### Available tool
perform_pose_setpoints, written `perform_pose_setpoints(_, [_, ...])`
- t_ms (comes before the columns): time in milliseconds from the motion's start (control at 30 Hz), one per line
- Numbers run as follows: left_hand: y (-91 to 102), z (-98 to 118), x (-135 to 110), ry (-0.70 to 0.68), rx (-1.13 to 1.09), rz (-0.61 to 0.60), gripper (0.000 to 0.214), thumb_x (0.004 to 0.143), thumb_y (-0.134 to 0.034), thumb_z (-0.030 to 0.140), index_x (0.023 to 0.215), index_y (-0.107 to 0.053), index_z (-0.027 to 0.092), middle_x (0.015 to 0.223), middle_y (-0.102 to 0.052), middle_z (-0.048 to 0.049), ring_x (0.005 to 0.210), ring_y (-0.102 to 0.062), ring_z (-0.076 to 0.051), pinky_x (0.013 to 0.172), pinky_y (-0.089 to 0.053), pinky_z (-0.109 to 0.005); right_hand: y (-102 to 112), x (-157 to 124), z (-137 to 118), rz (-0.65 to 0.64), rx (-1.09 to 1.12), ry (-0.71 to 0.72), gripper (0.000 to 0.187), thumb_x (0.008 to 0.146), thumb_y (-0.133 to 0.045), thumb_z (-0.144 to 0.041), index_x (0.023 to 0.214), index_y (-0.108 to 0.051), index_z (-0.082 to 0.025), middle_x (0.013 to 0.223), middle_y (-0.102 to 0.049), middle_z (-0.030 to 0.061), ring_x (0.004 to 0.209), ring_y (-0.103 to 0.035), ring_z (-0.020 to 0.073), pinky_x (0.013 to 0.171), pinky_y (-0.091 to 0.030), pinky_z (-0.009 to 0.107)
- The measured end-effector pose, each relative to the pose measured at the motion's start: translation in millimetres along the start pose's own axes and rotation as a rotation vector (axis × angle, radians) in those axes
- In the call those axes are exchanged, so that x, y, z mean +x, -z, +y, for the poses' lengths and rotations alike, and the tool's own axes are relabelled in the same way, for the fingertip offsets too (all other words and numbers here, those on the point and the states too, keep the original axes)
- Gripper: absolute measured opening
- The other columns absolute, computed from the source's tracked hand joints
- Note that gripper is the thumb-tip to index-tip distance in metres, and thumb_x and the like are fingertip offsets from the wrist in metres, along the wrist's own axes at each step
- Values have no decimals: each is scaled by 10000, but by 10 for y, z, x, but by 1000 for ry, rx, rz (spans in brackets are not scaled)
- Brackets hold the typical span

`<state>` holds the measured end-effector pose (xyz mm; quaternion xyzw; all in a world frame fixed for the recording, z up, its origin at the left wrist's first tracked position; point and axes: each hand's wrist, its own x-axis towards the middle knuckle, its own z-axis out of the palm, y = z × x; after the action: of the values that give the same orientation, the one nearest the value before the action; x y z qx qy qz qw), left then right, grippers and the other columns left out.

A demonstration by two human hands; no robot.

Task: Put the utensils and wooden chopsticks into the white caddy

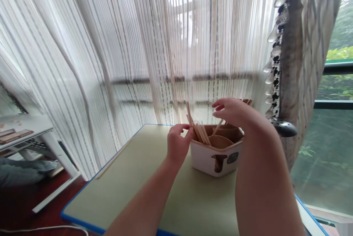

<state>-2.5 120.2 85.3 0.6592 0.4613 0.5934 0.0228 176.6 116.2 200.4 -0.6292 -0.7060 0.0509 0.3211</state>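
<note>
A white box [202, 158] with a brown inside stands on the table, a dark shaped cutout in its front wall. Several thin wooden sticks [202, 134] lean upright in its left part. My left hand [178, 142] is at the box's left edge, its thumb and forefinger pinched at the outermost sticks. My right hand [227, 111] hovers above the back of the box, its fingers pointing left and slightly apart, with nothing seen in them. Below it, a single pale stick [217, 127] slants out of the box beside brown curved dividers [220, 142]. My right forearm hides the box's right end.
The pale green table [129, 180] has a blue edge. A long thin strip [113, 159] lies along its left side. Sheer striped curtains [124, 44] hang behind. At the left is a white desk [41, 127]; a white cable [55, 228] runs along the floor.
</note>
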Motion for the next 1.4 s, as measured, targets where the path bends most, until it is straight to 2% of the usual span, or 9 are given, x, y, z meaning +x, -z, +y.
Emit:
perform_pose_setpoints(133, [-7,1,-34,4,-9,-20,121,731,-570,207,822,-640,170,802,-635,-23,684,-527,-127,635,-419,-251,37,-50,116,-113,-56,-49,405,605,-595,-86,990,-654,-201,899,-675,55,634,-600,142,522,-422,227])
perform_pose_setpoints(367, [-54,-22,-47,198,-109,-49,139,681,-608,253,777,-642,159,770,-622,-21,610,-520,-105,593,-432,-236,72,-124,141,-241,-62,-62,362,560,-587,-21,830,-707,-231,768,-682,45,518,-571,132,455,-395,231])
perform_pose_setpoints(533, [-118,-54,-54,257,-195,-35,164,675,-617,275,785,-628,153,747,-600,-19,630,-522,-111,588,-434,-230,-1,-46,146,-152,126,108,235,628,-614,-105,817,-702,-213,759,-690,29,562,-580,124,482,-412,216])
perform_pose_setpoints(667, [-162,-111,-48,220,-248,-22,176,724,-588,325,758,-608,153,773,-582,-26,652,-515,-112,604,-440,-233,-150,31,22,-84,268,224,216,676,-617,-150,875,-681,-205,756,-685,24,643,-603,130,560,-451,219])
perform_pose_setpoints(767, [-152,-98,-49,172,-248,-20,178,740,-585,334,749,-615,159,789,-561,-28,654,-501,-108,593,-437,-227,-279,75,-68,-110,374,287,220,688,-620,-149,895,-668,-204,779,-686,24,681,-615,128,616,-475,227])
perform_pose_setpoints(933, [-83,2,-61,117,-237,-42,207,771,-566,365,785,-634,170,819,-550,-35,653,-505,-106,579,-438,-223,-444,157,-85,-140,499,329,223,653,-638,-111,866,-657,-174,794,-672,31,734,-619,129,676,-490,231])
perform_pose_setpoints(1100, [-72,12,-63,166,-207,-15,214,744,-600,360,815,-613,158,834,-575,-38,653,-532,-111,588,-447,-235,-566,268,-2,-163,573,304,200,644,-663,-158,843,-643,-167,751,-666,25,687,-615,122,637,-496,230])
perform_pose_setpoints(1267, [-72,1,-51,227,-255,-46,223,722,-619,360,798,-622,150,791,-613,-38,626,-544,-111,579,-445,-235,-522,250,-21,-142,605,305,145,677,-637,-207,809,-645,-148,676,-647,19,607,-592,111,598,-489,231])
perform_pose_setpoints(1400, [-60,7,-44,217,-277,-52,183,724,-615,328,779,-639,156,777,-625,-35,610,-549,-106,571,-446,-230,-392,150,-94,-99,593,355,147,710,-578,-182,823,-670,-167,688,-650,10,652,-598,114,641,-486,235])
